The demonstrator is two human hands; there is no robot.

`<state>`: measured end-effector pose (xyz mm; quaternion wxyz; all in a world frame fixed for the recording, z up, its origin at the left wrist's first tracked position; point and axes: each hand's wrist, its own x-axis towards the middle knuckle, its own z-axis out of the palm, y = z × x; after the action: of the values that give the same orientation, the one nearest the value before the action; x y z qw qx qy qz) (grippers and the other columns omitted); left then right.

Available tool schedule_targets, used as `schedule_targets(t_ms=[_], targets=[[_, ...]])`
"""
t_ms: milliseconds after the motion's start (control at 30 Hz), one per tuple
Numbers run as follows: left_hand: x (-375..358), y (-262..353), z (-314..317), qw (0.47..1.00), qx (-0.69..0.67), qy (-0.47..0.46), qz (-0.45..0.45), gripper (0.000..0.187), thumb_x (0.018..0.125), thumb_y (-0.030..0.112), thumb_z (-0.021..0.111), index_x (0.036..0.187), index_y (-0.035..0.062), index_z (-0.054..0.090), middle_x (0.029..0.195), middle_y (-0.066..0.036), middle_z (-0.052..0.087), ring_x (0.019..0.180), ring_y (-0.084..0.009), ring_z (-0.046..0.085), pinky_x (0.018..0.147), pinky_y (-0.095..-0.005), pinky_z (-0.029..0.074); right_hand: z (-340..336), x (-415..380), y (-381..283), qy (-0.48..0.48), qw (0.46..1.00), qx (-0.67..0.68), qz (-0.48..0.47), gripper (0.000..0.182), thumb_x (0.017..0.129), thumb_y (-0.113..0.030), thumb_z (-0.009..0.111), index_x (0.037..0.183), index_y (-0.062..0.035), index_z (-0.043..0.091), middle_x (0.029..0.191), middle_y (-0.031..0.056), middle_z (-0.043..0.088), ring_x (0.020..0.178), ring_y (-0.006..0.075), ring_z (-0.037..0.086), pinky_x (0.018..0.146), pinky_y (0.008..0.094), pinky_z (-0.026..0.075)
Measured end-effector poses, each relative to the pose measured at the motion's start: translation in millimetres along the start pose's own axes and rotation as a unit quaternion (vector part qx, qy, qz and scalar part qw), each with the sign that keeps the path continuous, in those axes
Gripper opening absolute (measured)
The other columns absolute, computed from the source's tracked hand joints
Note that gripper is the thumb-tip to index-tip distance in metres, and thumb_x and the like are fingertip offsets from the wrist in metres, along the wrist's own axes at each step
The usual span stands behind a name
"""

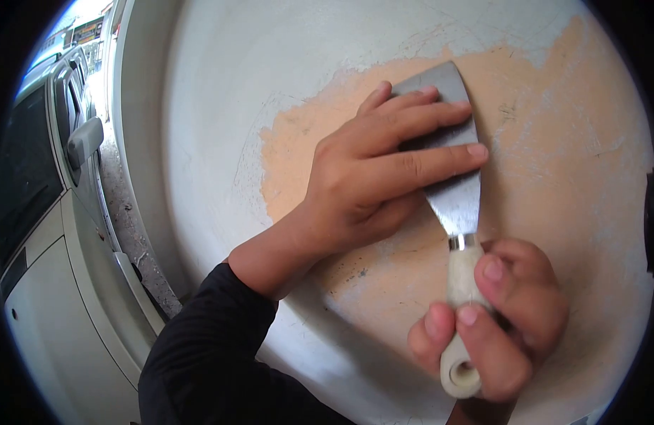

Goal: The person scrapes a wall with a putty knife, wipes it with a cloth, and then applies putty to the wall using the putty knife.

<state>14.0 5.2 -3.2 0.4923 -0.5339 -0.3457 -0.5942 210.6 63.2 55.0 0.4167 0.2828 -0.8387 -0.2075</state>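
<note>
A putty knife (458, 205) with a broad metal blade and an off-white handle lies slantwise against a pale painted surface. My right hand (518, 319) is closed round the handle, thumb and fingers wrapped on it near its holed end. My left hand (369, 166) rests on the blade with its fingers stretched out and apart, pressing the metal towards the surface. Under the blade spreads a peach-coloured patch (547, 163) with scratches and ragged edges. The blade's left part is covered by my left fingers.
Greyish-white paint (221, 92) surrounds the patch. At the left a light-coloured vehicle (47, 304) with a side mirror (85, 142) stands close by, beyond a raised edge (146, 127). A dark piece (653, 219) sits at the right rim.
</note>
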Motion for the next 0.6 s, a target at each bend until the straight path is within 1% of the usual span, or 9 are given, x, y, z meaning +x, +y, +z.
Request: schedule_targets(t_ms=[33, 67, 133, 267, 300, 400, 533, 600], targets=[[0.1, -5.6, 0.8, 1.000, 0.022, 0.006, 0.011, 0.035, 0.079, 0.004, 0.077, 0.113, 0.0115, 0.077, 0.128, -0.018, 0.068, 0.124, -0.0356, 0.063, 0.113, -0.0437, 0.037, 8.8, 1.1, 5.5, 0.018, 1.000, -0.009, 0.000, 0.028, 0.092, -0.013, 0.068, 0.111, -0.0090, 0.047, 0.112, 0.0172, 0.053, 0.082, 0.0294, 0.059, 0.067, 0.0409, 0.057], [-0.2, -7.8, 0.9, 1.000, 0.020, 0.004, 0.005, 0.035, 0.079, 0.004, 0.077, 0.113, 0.0115, 0.077, 0.128, -0.018, 0.068, 0.124, -0.0356, 0.063, 0.113, -0.0437, 0.037, 13.3, 0.5, 6.5, 0.036, 0.999, -0.018, 0.003, 0.028, 0.092, -0.013, 0.068, 0.111, -0.0088, 0.047, 0.112, 0.0177, 0.053, 0.081, 0.0292, 0.059, 0.067, 0.0407, 0.057], [3.4, -9.4, -0.9, 0.999, 0.028, 0.029, -0.005, 0.035, 0.079, 0.003, 0.077, 0.113, 0.0111, 0.077, 0.126, -0.018, 0.069, 0.123, -0.0356, 0.064, 0.112, -0.0425, 0.038, 9.9, 0.8, 1.2, 0.034, 0.999, -0.012, 0.016, 0.029, 0.092, -0.013, 0.068, 0.111, -0.0088, 0.048, 0.112, 0.0178, 0.053, 0.081, 0.0293, 0.059, 0.066, 0.0406, 0.057], [-0.3, -1.6, -0.9, 1.000, 0.015, 0.002, 0.010, 0.033, 0.079, 0.002, 0.077, 0.112, 0.0088, 0.077, 0.126, -0.019, 0.069, 0.121, -0.0347, 0.064, 0.110, -0.0402, 0.040, 1.5, -1.0, -0.7, 0.033, 0.999, -0.001, 0.008, 0.030, 0.091, -0.012, 0.069, 0.111, -0.0091, 0.048, 0.111, 0.0180, 0.054, 0.080, 0.0290, 0.059, 0.065, 0.0403, 0.057], [1.2, -3.5, -0.4, 1.000, 0.016, 0.011, 0.017, 0.032, 0.079, 0.003, 0.077, 0.111, 0.0091, 0.077, 0.126, -0.020, 0.068, 0.122, -0.0346, 0.064, 0.110, -0.0405, 0.041, 6.8, 1.1, -3.2, 0.053, 0.998, -0.017, 0.023, 0.029, 0.091, -0.012, 0.069, 0.111, -0.0092, 0.048, 0.110, 0.0177, 0.054, 0.079, 0.0285, 0.059, 0.063, 0.0397, 0.056], [2.0, -6.5, -1.1, 1.000, 0.013, 0.011, 0.000, 0.032, 0.080, 0.005, 0.078, 0.111, 0.0096, 0.077, 0.126, -0.020, 0.068, 0.123, -0.0350, 0.063, 0.110, -0.0410, 0.041, 8.0, 2.4, -5.0, 0.032, 0.999, -0.026, 0.030, 0.029, 0.092, -0.012, 0.068, 0.112, -0.0097, 0.048, 0.110, 0.0178, 0.054, 0.077, 0.0276, 0.058, 0.063, 0.0393, 0.055], [0.4, -1.9, -2.4, 1.000, 0.017, 0.002, 0.021, 0.033, 0.080, 0.004, 0.077, 0.112, 0.0086, 0.077, 0.126, -0.020, 0.068, 0.122, -0.0352, 0.064, 0.109, -0.0409, 0.042, 5.2, 3.7, -4.5, 0.037, 0.999, -0.020, 0.016, 0.030, 0.091, -0.012, 0.069, 0.112, -0.0105, 0.047, 0.110, 0.0174, 0.054, 0.078, 0.0274, 0.058, 0.063, 0.0392, 0.055], [0.1, -3.0, -1.2, 1.000, 0.021, 0.006, 0.017, 0.032, 0.080, 0.005, 0.078, 0.112, 0.0088, 0.077, 0.126, -0.020, 0.069, 0.121, -0.0351, 0.064, 0.108, -0.0411, 0.042, 7.3, 3.1, -4.7, 0.042, 0.998, -0.014, 0.034, 0.030, 0.091, -0.013, 0.070, 0.111, -0.0110, 0.048, 0.109, 0.0167, 0.054, 0.077, 0.0269, 0.058, 0.063, 0.0393, 0.056]])
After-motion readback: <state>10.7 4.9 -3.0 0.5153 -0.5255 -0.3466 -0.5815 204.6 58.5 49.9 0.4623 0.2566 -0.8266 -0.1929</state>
